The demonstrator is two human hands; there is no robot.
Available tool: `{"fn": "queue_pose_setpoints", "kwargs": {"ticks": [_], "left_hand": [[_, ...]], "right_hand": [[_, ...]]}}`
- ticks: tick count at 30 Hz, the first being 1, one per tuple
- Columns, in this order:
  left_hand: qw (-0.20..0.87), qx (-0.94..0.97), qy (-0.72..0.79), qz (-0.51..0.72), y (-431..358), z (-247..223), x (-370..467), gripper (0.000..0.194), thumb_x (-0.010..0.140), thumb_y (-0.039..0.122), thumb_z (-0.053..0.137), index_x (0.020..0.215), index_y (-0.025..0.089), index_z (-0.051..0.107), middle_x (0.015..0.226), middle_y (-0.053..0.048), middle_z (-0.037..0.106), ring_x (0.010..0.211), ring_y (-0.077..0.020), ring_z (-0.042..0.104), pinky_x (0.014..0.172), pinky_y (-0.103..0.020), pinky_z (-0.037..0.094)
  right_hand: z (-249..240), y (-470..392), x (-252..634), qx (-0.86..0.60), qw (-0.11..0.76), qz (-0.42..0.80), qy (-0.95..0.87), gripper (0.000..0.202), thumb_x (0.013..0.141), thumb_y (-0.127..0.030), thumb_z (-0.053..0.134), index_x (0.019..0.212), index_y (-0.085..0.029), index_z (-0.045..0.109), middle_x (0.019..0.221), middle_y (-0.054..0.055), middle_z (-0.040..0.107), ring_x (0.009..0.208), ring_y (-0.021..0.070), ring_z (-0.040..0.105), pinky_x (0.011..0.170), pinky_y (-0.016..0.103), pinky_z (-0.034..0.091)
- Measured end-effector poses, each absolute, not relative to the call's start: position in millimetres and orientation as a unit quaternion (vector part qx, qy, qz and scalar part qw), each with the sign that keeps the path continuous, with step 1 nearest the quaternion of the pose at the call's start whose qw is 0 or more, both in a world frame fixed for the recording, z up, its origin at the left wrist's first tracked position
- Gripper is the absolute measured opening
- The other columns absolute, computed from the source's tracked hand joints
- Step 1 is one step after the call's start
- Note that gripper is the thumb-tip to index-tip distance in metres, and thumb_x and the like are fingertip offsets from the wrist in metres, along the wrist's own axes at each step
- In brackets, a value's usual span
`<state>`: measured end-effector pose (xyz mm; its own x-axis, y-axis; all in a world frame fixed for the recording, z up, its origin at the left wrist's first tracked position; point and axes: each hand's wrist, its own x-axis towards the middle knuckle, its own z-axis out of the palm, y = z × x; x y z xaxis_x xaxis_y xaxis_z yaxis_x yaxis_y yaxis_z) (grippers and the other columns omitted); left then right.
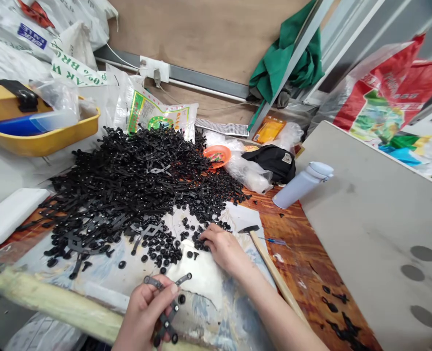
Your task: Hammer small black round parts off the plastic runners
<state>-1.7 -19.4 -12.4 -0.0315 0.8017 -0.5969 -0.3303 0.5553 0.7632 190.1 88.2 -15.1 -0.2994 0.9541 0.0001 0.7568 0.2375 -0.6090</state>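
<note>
My left hand (146, 309) grips a black jointed linkage (169, 319) of short riveted arms with round knobs at some ends. Thumb and fingers are pinched around its middle, and one arm sticks out to the right. My right hand (226, 251) reaches into the loose small black knobs (164, 251), its fingers bent and closed at them. Whatever its fingertips hold is hidden. Beneath the right hand lies a cream-coloured sheet (204, 280) with a few knobs on it. Behind both hands rises a big heap of black linkages (128, 170).
A hammer (265, 261) lies right of my right arm. Beyond it stand a pale blue bottle (299, 187) and a grey panel (376, 209). An orange dish (217, 155) touches the heap. A yellow basket (40, 141) is at left; a padded bar (55, 300) crosses the front.
</note>
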Motion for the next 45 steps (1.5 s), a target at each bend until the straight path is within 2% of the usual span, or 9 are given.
{"fn": "queue_pose_setpoints", "kwargs": {"ticks": [7,11,14,17,21,24,29,36,45], "left_hand": [[0.658,0.194,0.567,0.457,-22,-9,0,0.038,0.058,0.048,0.076,0.065,0.018,0.055,0.040,0.010,0.040,0.029,-0.0018,0.031,0.027,-0.011,0.026],[0.660,0.192,0.564,0.457,-22,-9,1,0.040,0.058,0.050,0.076,0.065,0.018,0.053,0.041,0.010,0.038,0.032,-0.0016,0.027,0.028,-0.011,0.025],[0.656,0.191,0.570,0.457,-22,-10,1,0.039,0.060,0.050,0.075,0.066,0.018,0.053,0.042,0.009,0.039,0.033,-0.0019,0.028,0.029,-0.011,0.025],[0.657,0.194,0.570,0.454,-22,-11,2,0.040,0.060,0.051,0.074,0.066,0.018,0.054,0.043,0.009,0.039,0.033,-0.0020,0.028,0.029,-0.011,0.024],[0.654,0.195,0.571,0.455,-22,-11,2,0.039,0.060,0.051,0.074,0.065,0.018,0.053,0.043,0.009,0.039,0.033,-0.0021,0.028,0.028,-0.011,0.024],[0.648,0.197,0.571,0.463,-23,-12,2,0.037,0.061,0.048,0.074,0.065,0.018,0.054,0.043,0.009,0.039,0.032,-0.0023,0.030,0.028,-0.011,0.025],[0.642,0.202,0.569,0.472,-23,-14,1,0.037,0.061,0.048,0.075,0.065,0.017,0.055,0.043,0.009,0.041,0.033,-0.0030,0.031,0.028,-0.011,0.026],[0.649,0.199,0.564,0.471,-24,-17,1,0.036,0.062,0.047,0.074,0.067,0.017,0.055,0.044,0.009,0.041,0.033,-0.0037,0.032,0.028,-0.011,0.026],[0.640,0.204,0.563,0.482,-23,-14,2,0.034,0.061,0.046,0.075,0.064,0.017,0.056,0.044,0.009,0.040,0.033,-0.0035,0.031,0.028,-0.011,0.025]], "right_hand": [[-6,76,193,-0.582,0.173,0.230,-0.761,0.016,0.086,-0.015,0.049,0.083,-0.020,0.064,0.085,0.004,0.063,0.080,0.0164,0.058,0.075,0.026,0.040],[-1,50,184,-0.580,0.170,0.271,-0.749,0.013,0.083,-0.019,0.055,0.074,-0.022,0.065,0.070,-0.002,0.063,0.066,0.0132,0.057,0.061,0.022,0.039],[-6,36,174,-0.611,0.173,0.276,-0.722,0.016,0.081,-0.022,0.057,0.068,-0.021,0.066,0.068,-0.002,0.063,0.062,0.0135,0.055,0.057,0.023,0.037],[-13,33,172,-0.634,0.180,0.275,-0.700,0.018,0.082,-0.026,0.056,0.068,-0.021,0.066,0.070,0.000,0.064,0.061,0.0138,0.055,0.055,0.023,0.036],[-16,38,177,-0.643,0.177,0.272,-0.694,0.012,0.081,-0.026,0.055,0.073,-0.021,0.062,0.061,-0.003,0.060,0.054,0.0129,0.052,0.051,0.022,0.034],[-8,43,177,-0.636,0.176,0.253,-0.707,0.008,0.081,-0.024,0.055,0.074,-0.022,0.060,0.063,-0.003,0.059,0.057,0.0134,0.053,0.053,0.023,0.034],[6,50,163,-0.591,0.174,0.237,-0.751,0.011,0.080,-0.015,0.055,0.080,-0.022,0.064,0.083,0.001,0.065,0.077,0.0156,0.058,0.068,0.024,0.038],[-3,51,168,-0.613,0.142,0.240,-0.739,0.014,0.080,-0.017,0.055,0.073,-0.022,0.065,0.069,-0.001,0.065,0.063,0.0150,0.057,0.057,0.023,0.035],[8,54,153,-0.586,0.167,0.205,-0.766,0.010,0.082,-0.017,0.056,0.082,-0.022,0.065,0.085,0.001,0.066,0.082,0.0165,0.058,0.072,0.025,0.039]]}}
